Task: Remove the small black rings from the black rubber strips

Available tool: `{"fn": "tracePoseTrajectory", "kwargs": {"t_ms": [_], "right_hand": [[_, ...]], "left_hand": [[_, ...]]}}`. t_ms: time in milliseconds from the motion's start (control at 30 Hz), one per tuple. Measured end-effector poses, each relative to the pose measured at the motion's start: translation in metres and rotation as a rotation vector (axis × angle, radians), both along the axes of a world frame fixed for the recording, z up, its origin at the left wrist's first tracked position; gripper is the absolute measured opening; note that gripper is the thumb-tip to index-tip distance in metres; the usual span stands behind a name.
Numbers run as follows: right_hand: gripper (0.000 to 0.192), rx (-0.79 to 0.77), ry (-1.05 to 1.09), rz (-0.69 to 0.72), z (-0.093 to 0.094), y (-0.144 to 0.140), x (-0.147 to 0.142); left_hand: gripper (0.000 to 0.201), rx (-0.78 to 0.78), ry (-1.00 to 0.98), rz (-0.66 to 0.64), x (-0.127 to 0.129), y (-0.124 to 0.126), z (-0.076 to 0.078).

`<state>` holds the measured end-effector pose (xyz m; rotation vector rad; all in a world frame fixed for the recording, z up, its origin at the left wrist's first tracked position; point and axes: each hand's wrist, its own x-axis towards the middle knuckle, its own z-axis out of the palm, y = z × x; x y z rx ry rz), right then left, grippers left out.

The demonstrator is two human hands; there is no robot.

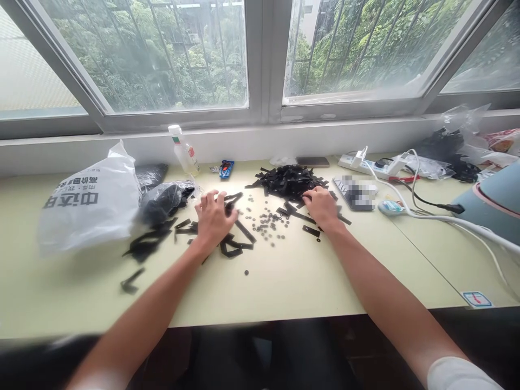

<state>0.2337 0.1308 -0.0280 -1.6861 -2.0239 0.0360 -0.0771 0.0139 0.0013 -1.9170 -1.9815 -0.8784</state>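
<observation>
My left hand [213, 218] hovers over or rests on loose black strips [245, 232], its fingers bent and apart. I cannot tell whether the fingertips touch the strips. At the right edge of a heap of short black strips [290, 181], my right hand [322, 207] has its thumb and fingers pressed together; whatever lies between them is too small to make out. Many small dark rings [268, 221] are scattered on the table between both hands, and one lone ring [246, 272] lies nearer the front edge. A short black strip [311, 231] lies below my right hand.
A white plastic bag [91, 203] and a clear bag of black pieces [160, 203] stand at left. Behind are a bottle [186, 151], a blue packet [226, 169] and a phone [312, 161]. A power strip [365, 166] with cables lies at right, near a blue appliance [493, 203].
</observation>
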Motion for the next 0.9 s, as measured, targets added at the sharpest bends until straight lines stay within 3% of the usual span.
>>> {"fn": "tracePoseTrajectory", "kwargs": {"t_ms": [133,233,400,500,667,800,900], "right_hand": [[0.026,0.128,0.114,0.13,0.007,-0.006,-0.007],[0.027,0.214,0.221,0.323,0.019,-0.02,-0.02],[0.025,0.226,0.327,0.682,0.029,-0.056,-0.05],[0.023,0.212,0.315,0.812,0.027,-0.071,-0.064],[0.022,0.208,0.308,0.849,0.024,-0.078,-0.071],[0.023,0.216,0.407,0.71,0.024,-0.083,-0.074],[0.017,0.226,0.468,0.71,0.024,-0.088,-0.077]], "left_hand": [[0.037,0.04,-0.072,-0.176,0.02,-0.009,0.009],[0.035,0.041,-0.167,-0.376,0.033,-0.016,0.015],[0.051,-0.177,-0.475,-0.581,0.041,-0.021,0.015],[0.043,-0.316,-0.621,-0.632,0.038,-0.019,0.011],[0.036,-0.374,-0.683,-0.641,0.034,-0.018,0.008],[0.033,-0.225,-0.664,-0.56,0.036,-0.019,0.008],[0.029,-0.094,-0.602,-0.55,0.037,-0.019,0.006]]}}
